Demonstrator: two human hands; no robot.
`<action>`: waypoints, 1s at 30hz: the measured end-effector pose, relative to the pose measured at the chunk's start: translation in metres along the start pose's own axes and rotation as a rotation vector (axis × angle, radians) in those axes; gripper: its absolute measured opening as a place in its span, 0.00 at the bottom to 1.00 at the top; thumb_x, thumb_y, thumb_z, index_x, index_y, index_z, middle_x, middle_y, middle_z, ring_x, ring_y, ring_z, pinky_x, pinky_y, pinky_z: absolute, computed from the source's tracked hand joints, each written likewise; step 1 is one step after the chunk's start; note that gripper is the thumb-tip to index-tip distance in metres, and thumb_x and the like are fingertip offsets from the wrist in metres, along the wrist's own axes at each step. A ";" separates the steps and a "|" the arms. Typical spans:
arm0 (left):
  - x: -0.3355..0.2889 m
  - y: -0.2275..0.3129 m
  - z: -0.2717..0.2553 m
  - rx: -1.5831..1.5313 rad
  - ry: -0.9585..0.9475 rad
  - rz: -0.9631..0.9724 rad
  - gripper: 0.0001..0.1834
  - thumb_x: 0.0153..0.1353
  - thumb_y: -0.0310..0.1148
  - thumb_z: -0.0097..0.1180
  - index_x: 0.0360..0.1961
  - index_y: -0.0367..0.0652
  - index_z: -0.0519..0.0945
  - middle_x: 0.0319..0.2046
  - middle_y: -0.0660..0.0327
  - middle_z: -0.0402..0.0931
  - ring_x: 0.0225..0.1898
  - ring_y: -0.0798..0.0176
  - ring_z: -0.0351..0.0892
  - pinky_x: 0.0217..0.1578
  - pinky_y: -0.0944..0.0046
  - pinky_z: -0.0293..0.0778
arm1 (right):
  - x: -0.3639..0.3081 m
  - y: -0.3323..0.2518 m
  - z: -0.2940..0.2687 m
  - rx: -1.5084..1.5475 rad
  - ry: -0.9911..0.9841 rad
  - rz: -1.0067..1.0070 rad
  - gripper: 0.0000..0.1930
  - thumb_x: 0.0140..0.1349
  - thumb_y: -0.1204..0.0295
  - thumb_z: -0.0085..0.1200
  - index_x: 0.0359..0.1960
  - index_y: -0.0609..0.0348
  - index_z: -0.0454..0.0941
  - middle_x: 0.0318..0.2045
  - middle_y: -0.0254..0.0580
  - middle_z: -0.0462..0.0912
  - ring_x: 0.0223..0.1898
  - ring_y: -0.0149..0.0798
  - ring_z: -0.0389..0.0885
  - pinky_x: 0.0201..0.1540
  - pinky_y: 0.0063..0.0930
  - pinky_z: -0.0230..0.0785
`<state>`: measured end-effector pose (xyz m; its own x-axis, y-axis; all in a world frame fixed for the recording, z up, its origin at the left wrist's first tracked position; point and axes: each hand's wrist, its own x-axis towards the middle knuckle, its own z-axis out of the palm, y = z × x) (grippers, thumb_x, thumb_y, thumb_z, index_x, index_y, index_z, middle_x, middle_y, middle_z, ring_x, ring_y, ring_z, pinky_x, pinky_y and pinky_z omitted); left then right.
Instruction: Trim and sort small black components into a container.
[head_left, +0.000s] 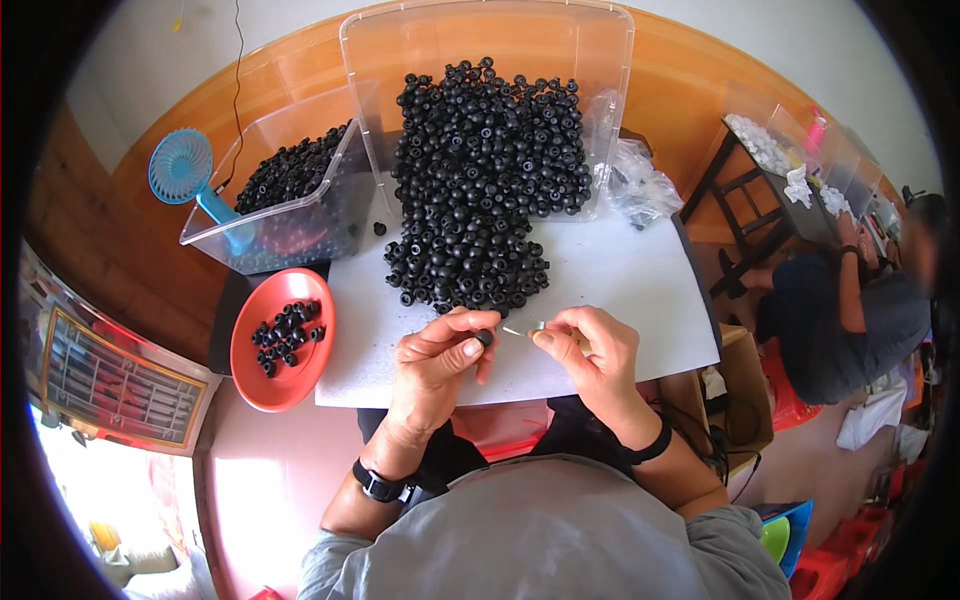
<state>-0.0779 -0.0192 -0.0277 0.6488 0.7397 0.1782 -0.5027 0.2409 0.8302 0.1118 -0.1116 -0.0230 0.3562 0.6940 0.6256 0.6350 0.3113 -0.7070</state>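
Pinching one small round black plastic piece (pixel 485 338) near a thin metal tool (pixel 515 331), hands apart.
In the head view, the left hand (pixel 440 362) is holding the piece between thumb and fingers; the right hand (pixel 595 355) is gripping the tool just beside it. Much seems to be remaining: a large heap of black pieces (pixel 470 255) is lying ahead of both hands, while far fewer are sitting in the orange-red dish (pixel 288 388) left of the left hand; which are finished, I cannot tell.

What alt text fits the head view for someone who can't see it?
The left hand pinches a round black part and the right hand a thin metallic-looking tool, above a white sheet. Beyond lies a large heap of similar parts; a red bowl at left holds more.
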 end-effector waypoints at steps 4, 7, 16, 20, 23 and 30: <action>0.002 -0.001 -0.001 0.011 -0.019 0.012 0.15 0.66 0.25 0.61 0.53 0.32 0.84 0.41 0.54 0.79 0.38 0.60 0.78 0.32 0.64 0.75 | 0.002 -0.001 0.001 -0.050 -0.021 -0.024 0.12 0.59 0.69 0.71 0.28 0.58 0.78 0.21 0.36 0.80 0.20 0.36 0.77 0.23 0.30 0.66; 0.002 -0.001 0.000 0.019 -0.025 0.002 0.15 0.66 0.24 0.60 0.54 0.31 0.83 0.42 0.55 0.79 0.38 0.60 0.78 0.33 0.64 0.75 | 0.001 0.001 0.002 -0.076 -0.030 -0.025 0.12 0.58 0.68 0.71 0.27 0.58 0.78 0.21 0.36 0.80 0.20 0.38 0.76 0.23 0.31 0.66; 0.003 -0.002 0.002 0.097 -0.036 0.004 0.14 0.67 0.22 0.59 0.53 0.31 0.84 0.45 0.55 0.78 0.38 0.59 0.79 0.33 0.63 0.76 | 0.001 0.002 0.002 -0.107 -0.028 -0.064 0.14 0.58 0.65 0.71 0.27 0.57 0.77 0.18 0.38 0.78 0.19 0.39 0.76 0.22 0.32 0.65; 0.002 -0.003 0.001 0.082 -0.029 0.005 0.14 0.67 0.21 0.58 0.53 0.31 0.84 0.44 0.54 0.77 0.38 0.59 0.78 0.33 0.63 0.77 | 0.000 0.001 0.003 -0.116 -0.042 -0.062 0.14 0.58 0.65 0.71 0.27 0.56 0.77 0.18 0.38 0.78 0.18 0.39 0.76 0.21 0.33 0.65; 0.003 -0.002 0.001 0.081 -0.038 0.016 0.14 0.67 0.21 0.58 0.53 0.31 0.84 0.44 0.54 0.77 0.38 0.59 0.78 0.33 0.63 0.77 | 0.001 0.001 0.003 -0.100 -0.040 -0.061 0.14 0.59 0.65 0.71 0.27 0.56 0.77 0.17 0.38 0.78 0.18 0.39 0.76 0.21 0.32 0.65; 0.002 -0.003 -0.002 0.052 -0.048 0.026 0.14 0.67 0.22 0.58 0.53 0.31 0.84 0.44 0.54 0.76 0.38 0.59 0.79 0.33 0.63 0.77 | 0.000 -0.005 0.006 -0.065 -0.048 -0.005 0.14 0.59 0.66 0.71 0.26 0.56 0.76 0.17 0.38 0.78 0.18 0.38 0.76 0.21 0.32 0.65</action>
<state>-0.0762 -0.0178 -0.0312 0.6630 0.7142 0.2245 -0.4907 0.1881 0.8508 0.1050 -0.1091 -0.0212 0.3206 0.7236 0.6112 0.6800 0.2733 -0.6803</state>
